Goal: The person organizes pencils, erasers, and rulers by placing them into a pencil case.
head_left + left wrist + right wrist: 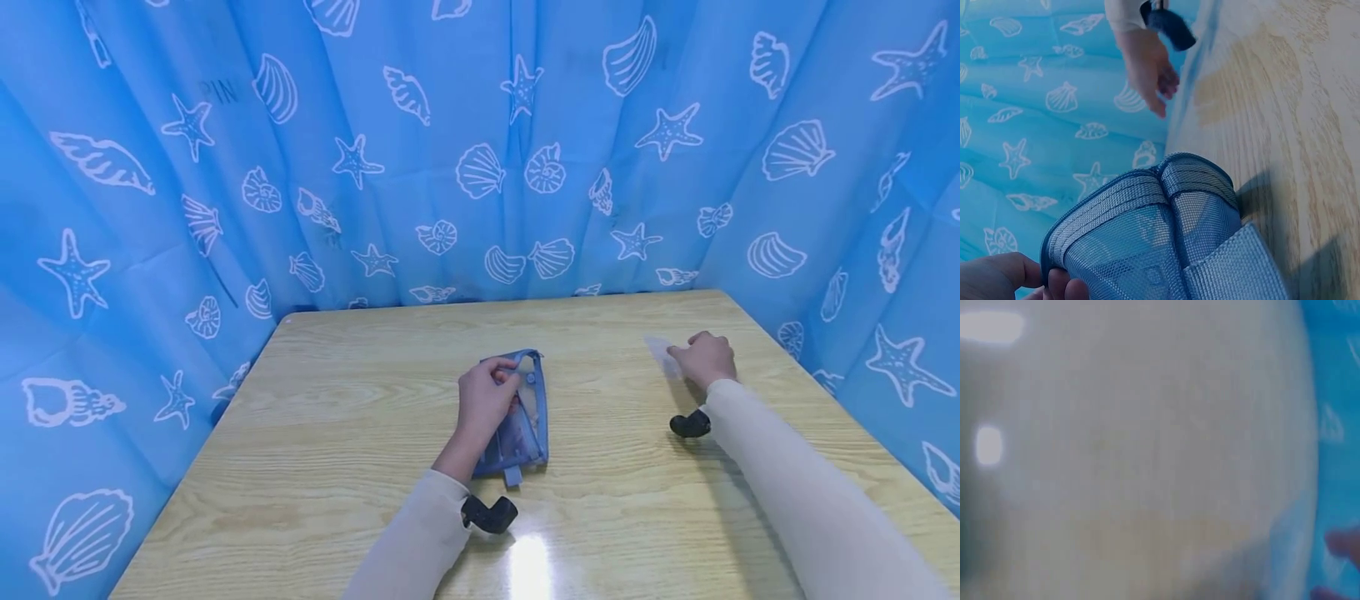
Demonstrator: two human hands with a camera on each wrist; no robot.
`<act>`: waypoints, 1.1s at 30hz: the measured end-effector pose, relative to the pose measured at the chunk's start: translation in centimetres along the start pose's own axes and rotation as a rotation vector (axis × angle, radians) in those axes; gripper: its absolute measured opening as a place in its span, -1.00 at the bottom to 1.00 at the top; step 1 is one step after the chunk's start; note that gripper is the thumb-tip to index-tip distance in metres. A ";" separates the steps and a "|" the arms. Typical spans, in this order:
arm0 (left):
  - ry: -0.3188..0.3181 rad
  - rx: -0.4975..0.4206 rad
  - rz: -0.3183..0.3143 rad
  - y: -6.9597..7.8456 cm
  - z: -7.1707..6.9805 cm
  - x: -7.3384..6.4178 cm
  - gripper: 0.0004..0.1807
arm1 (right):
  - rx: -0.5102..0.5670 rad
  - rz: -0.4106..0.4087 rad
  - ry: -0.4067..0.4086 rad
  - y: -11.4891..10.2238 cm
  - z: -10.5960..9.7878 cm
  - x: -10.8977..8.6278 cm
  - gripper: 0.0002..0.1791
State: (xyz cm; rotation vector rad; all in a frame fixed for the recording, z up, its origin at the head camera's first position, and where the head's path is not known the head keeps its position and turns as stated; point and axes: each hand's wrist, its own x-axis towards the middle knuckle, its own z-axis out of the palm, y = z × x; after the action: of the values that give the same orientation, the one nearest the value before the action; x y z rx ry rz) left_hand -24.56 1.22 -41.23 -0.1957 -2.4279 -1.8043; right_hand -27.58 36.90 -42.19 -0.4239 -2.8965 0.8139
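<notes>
A blue mesh zip pouch [531, 400] lies on the wooden table in the head view, its top partly unzipped. My left hand [486, 396] pinches the edge of its opening. In the left wrist view, fingers [1063, 284] curl over the pouch's rim, and a fabric tab [1238, 269] sticks out at one end. Farther right is my right hand [705, 360], beside a thin translucent plastic sheet [662, 352]. The right wrist view is blurred; its fingers [1345, 545] look spread apart, next to the sheet [1288, 540].
A light wooden table [337, 400] stretches out on both sides of the pouch. Behind and beside it hangs a blue curtain [420, 167] with white shells and starfish. Each wrist wears a black device [491, 515]. A bright light reflection shows near the front.
</notes>
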 end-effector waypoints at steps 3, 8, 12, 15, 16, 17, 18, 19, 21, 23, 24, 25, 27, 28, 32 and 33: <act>0.003 0.009 -0.003 0.0 0.1 0.0 -0.72 | -0.023 0.078 -0.046 0.9 -0.7 0.6 -0.34; 0.018 0.017 -0.004 0.0 0.0 -0.1 -0.75 | -0.069 0.087 -0.110 0.3 -0.9 0.8 -0.35; 0.020 0.021 -0.005 -0.1 0.0 -0.1 -0.75 | -0.126 0.065 -0.124 -0.4 -0.8 0.8 -0.34; 0.018 0.020 -0.004 -0.1 -0.1 -0.1 -0.76 | -0.128 0.067 -0.127 -0.4 -0.7 0.9 -0.40; 0.017 0.018 -0.003 -0.2 -0.1 -0.1 -0.76 | -0.119 0.070 -0.127 -0.3 -0.6 0.9 -0.43; 0.016 0.015 -0.003 -0.2 -0.1 -0.1 -0.77 | -0.109 0.073 -0.129 -0.3 -0.6 1.0 -0.46; 0.015 0.011 -0.001 -0.2 -0.1 0.0 -0.76 | -0.095 0.079 -0.132 -0.2 -0.5 1.0 -0.49; 0.014 0.009 0.000 -0.3 -0.1 0.0 -0.76 | -0.087 0.085 -0.137 -0.2 -0.5 1.1 -0.51; 0.013 0.007 0.001 -0.3 -0.1 0.0 -0.75 | -0.065 0.091 -0.141 -0.1 -0.5 1.3 -0.53; 0.013 0.010 0.001 -0.3 -0.1 0.0 -0.75 | -0.050 0.102 -0.153 -0.1 -0.6 1.3 -0.53; 0.013 0.012 0.001 -0.4 -0.1 0.1 -0.75 | -0.042 0.104 -0.160 -0.1 -0.6 1.3 -0.52; 0.014 0.014 0.000 -0.4 -0.1 0.1 -0.76 | -0.035 0.106 -0.169 -0.1 -0.7 1.4 -0.50; 0.015 0.016 -0.001 -0.4 0.0 0.1 -0.76 | -0.015 0.113 -0.197 -0.1 -0.8 1.4 -0.46; 0.016 0.015 -0.001 -0.4 0.0 0.1 -0.76 | -0.007 0.117 -0.213 -0.1 -1.0 1.4 -0.45; 0.017 0.010 0.002 -0.4 0.0 0.1 -0.75 | 0.033 0.132 -0.275 0.0 -1.2 1.6 -0.48; 0.016 0.009 0.002 -0.5 0.0 0.1 -0.76 | 0.033 0.133 -0.285 0.0 -1.3 1.6 -0.47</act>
State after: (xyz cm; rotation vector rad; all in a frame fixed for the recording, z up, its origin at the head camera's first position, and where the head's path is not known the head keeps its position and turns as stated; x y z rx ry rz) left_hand -24.73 1.13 -41.66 -0.1815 -2.4235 -1.7872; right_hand -28.89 37.96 -41.04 -0.5425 -3.1357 1.0181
